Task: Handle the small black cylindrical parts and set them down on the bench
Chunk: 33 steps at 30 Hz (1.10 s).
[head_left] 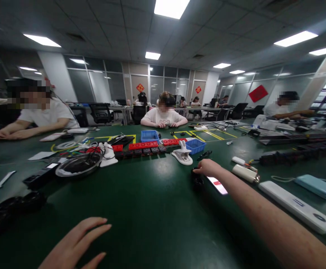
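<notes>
Low over the near edge of the green table (pixel 140 224), my left hand (pixel 77 243) is open, its fingers apart and nothing in them. My right hand (pixel 208 167) reaches far forward, its fingers closed on the upper end of a black rounded object (pixel 198 182) that stands on the table. Its exact kind is too dark to make out. Beside it, partly under my right forearm, lies a phone (pixel 217 185) with a lit screen. More black ring-shaped pieces (pixel 13 209) sit at the left, beyond my left hand.
A round metal tray (pixel 79 175), red strips (pixel 143 145), a white clip base (pixel 182 155) and blue baskets (pixel 196 145) stand mid-table. A wrench (pixel 4 180) lies left; a long white device (pixel 296 205) and light blue box (pixel 317 186) lie right. Other people sit around the table.
</notes>
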Available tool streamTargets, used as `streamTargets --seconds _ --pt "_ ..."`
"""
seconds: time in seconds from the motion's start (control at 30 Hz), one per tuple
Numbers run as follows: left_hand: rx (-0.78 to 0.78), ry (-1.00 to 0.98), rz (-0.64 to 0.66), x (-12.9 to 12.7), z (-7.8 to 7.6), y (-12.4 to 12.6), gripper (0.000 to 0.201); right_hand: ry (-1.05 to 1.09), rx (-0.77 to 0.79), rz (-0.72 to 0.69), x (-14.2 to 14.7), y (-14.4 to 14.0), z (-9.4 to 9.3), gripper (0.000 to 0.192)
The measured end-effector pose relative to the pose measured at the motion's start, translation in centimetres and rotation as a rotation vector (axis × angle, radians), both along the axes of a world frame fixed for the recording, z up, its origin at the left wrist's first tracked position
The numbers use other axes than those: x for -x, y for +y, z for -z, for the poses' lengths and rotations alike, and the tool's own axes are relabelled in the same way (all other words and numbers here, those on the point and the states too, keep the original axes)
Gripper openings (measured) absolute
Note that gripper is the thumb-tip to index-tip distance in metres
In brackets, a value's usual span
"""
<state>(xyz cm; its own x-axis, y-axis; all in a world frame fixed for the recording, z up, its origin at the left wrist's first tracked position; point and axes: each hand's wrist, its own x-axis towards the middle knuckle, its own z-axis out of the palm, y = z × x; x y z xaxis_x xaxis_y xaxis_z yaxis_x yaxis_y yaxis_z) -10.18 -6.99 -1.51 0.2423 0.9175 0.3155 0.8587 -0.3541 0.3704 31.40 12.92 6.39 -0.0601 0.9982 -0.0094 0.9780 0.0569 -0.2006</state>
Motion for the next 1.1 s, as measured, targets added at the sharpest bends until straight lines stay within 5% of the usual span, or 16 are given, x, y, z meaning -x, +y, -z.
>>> streamTargets --seconds 0.17,0.3,0.4,0.53,0.67,0.87,1.1 --pt "0.083 -0.038 0.147 -5.4 -3.3 1.7 0.042 0.094 -0.016 -0.294 5.9 -0.7 0.3 0.016" --pt "0.092 -0.165 0.065 -7.8 -5.1 4.3 0.047 0.224 0.053 -0.63 12.0 -4.5 0.4 0.028" --pt "0.201 -0.186 0.127 -8.7 -5.8 5.1 0.05 0.328 0.153 -0.878 14.5 -7.6 0.1 0.031" --pt "0.261 -0.212 0.119 -8.5 -5.8 4.6 0.04 0.471 0.264 -0.847 14.4 -9.3 0.6 0.036" --pt "0.244 -0.267 0.133 -8.1 -5.4 4.5 0.056 0.528 0.338 -0.82 13.3 -8.6 2.0 0.051" --pt "0.25 -0.284 0.27 -8.7 -4.8 5.7 0.04 0.4 0.223 -0.903 14.0 -8.1 4.0 0.03" --pt "0.255 -0.355 0.043 -9.5 -2.9 5.8 0.039 0.335 0.049 -0.719 14.9 -8.9 6.0 0.039"
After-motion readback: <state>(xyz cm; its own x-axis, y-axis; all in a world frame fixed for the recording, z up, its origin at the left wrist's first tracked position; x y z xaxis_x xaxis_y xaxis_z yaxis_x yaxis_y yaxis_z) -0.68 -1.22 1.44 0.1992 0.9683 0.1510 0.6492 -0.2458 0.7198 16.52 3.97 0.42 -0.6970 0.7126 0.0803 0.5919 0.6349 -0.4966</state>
